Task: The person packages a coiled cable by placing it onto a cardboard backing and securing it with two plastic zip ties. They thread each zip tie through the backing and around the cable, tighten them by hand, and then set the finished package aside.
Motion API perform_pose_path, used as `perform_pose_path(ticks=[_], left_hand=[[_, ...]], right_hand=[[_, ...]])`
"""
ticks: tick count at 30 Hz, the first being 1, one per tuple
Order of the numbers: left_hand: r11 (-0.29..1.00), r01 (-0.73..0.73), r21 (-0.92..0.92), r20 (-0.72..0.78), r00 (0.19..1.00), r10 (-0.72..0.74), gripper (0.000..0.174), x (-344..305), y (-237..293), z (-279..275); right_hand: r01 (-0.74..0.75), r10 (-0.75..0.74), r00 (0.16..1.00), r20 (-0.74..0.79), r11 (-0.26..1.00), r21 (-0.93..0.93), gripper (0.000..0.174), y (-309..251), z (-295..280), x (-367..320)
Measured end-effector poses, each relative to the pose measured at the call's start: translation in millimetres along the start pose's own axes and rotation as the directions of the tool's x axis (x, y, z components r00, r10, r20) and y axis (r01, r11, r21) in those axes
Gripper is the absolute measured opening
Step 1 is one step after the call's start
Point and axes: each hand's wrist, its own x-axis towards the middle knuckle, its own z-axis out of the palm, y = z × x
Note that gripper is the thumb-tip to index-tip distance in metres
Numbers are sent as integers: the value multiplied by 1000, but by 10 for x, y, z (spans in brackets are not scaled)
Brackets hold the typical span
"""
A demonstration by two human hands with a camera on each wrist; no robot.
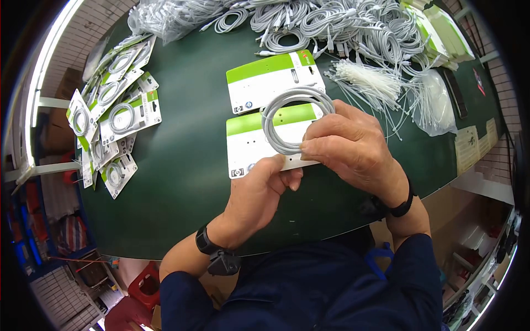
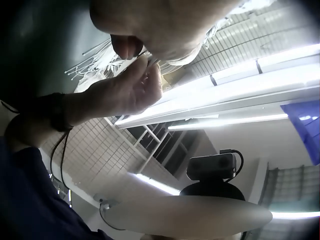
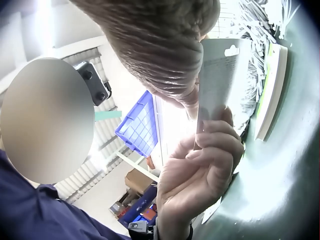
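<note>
My left hand pinches the lower edge of a green-and-white packaging card, thumb in front and fingers behind it. The card's grey back with a hang hole shows in the right wrist view. My right hand grips the right side of a coiled grey cable, which overlaps the card's face. Small holes dot the card around the coil. Just beyond lies a stack of like cards on the green table. The left wrist view shows mostly my two hands, with the coil largely hidden.
Carded cables are piled at the left. Loose coiled cables and a plastic bag lie along the back. White cable ties, a clear bag and more card stacks stand at the right.
</note>
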Motion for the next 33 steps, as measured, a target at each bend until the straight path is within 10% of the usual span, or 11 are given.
perform_pose_path(ticks=[15,21,33], left_hand=[[989,-121,82,207,973,102,28,377,58,12],[939,-212,272,86,977,196,46,389,83,92],[908,-160,387,-130,966,225,27,488,31,56]], right_hand=[[-142,152,984,-96,985,99,23,172,50,-78],[-132,146,984,-100,982,133,24,187,133,-119],[-156,177,978,-113,973,168,23,136,354,-129]])
